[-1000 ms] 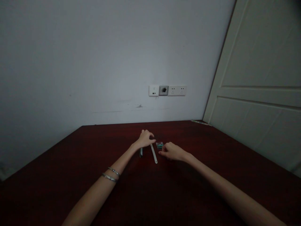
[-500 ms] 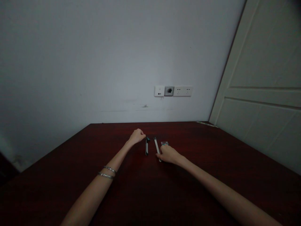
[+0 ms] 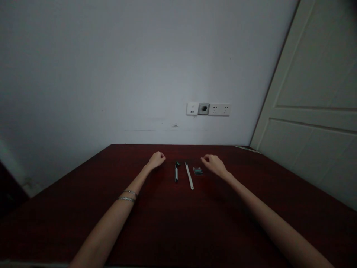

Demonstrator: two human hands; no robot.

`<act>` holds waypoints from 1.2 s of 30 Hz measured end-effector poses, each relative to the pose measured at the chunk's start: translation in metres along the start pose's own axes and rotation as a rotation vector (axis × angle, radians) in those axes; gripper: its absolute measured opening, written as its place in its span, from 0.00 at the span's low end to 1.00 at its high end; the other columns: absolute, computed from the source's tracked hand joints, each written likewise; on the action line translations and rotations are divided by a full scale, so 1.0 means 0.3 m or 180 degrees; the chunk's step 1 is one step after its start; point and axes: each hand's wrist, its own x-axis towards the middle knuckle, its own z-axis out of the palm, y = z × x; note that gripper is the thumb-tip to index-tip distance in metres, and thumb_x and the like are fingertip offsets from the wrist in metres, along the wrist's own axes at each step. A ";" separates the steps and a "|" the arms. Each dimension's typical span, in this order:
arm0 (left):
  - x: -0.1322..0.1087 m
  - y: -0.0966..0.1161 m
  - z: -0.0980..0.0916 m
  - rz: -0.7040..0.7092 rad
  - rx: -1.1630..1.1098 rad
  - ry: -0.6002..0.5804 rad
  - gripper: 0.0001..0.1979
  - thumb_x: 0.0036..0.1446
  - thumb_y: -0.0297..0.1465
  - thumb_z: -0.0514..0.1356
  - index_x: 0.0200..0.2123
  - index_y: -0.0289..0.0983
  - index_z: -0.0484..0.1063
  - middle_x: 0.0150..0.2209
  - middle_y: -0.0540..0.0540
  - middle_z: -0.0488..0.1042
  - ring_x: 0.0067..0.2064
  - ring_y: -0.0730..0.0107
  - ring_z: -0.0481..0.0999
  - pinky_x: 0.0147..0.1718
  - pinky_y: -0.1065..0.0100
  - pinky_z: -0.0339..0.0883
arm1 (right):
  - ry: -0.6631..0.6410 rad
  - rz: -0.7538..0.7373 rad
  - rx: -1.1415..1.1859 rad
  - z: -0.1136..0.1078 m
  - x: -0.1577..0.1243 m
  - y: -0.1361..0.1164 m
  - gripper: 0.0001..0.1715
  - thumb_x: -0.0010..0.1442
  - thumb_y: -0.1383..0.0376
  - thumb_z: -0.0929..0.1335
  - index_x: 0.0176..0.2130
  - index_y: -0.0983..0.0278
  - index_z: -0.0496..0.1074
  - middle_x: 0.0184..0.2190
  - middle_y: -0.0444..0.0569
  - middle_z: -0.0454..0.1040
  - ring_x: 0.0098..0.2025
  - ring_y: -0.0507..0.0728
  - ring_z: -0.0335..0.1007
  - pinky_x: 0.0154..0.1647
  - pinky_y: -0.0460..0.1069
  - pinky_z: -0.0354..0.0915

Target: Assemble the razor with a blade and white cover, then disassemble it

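Razor [image 3: 176,175], white strip [image 3: 189,176] and small packet [image 3: 198,171] seem fully laid out, apart, on the surface [image 3: 167,227] between left hand [image 3: 156,160] and right hand [image 3: 214,163], each grip curled off them, whether parted or closed being unclear.

Zero readable text on this desk, sorry

Can't make out a single letter or number tbh. The small teal pack [image 3: 198,171] is too tiny and blurry to read, same goes for the razor [image 3: 176,175] and the white stick [image 3: 189,178]. Wall socket plates [image 3: 219,109]? Nothing legible there either.
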 end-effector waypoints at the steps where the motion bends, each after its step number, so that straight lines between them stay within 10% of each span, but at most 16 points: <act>1: -0.003 -0.013 0.001 0.0035 0.0021 0.0000 0.14 0.53 0.32 0.53 0.37 0.33 0.75 0.41 0.41 0.76 0.44 0.64 0.73 0.45 0.70 0.62 | 0.0049 -0.0001 -0.0038 0.013 0.019 0.032 0.22 0.61 0.56 0.57 0.39 0.64 0.73 0.37 0.54 0.75 0.40 0.58 0.70 0.35 0.47 0.60; 12: -0.002 -0.103 0.090 0.0004 0.0734 -0.0077 0.25 0.59 0.41 0.47 0.56 0.33 0.59 0.59 0.35 0.59 0.61 0.53 0.55 0.55 0.58 0.51 | 0.0143 -0.0003 -0.0418 0.186 0.063 0.204 0.24 0.62 0.67 0.56 0.53 0.75 0.64 0.54 0.63 0.63 0.57 0.61 0.57 0.53 0.51 0.55; 36: -0.025 -0.128 0.117 -0.0399 0.0880 -0.0146 0.28 0.59 0.43 0.43 0.58 0.35 0.56 0.61 0.33 0.53 0.62 0.43 0.49 0.55 0.49 0.47 | 0.0112 0.0005 -0.0543 0.194 0.065 0.220 0.22 0.60 0.69 0.56 0.46 0.76 0.71 0.48 0.65 0.70 0.51 0.60 0.65 0.52 0.48 0.56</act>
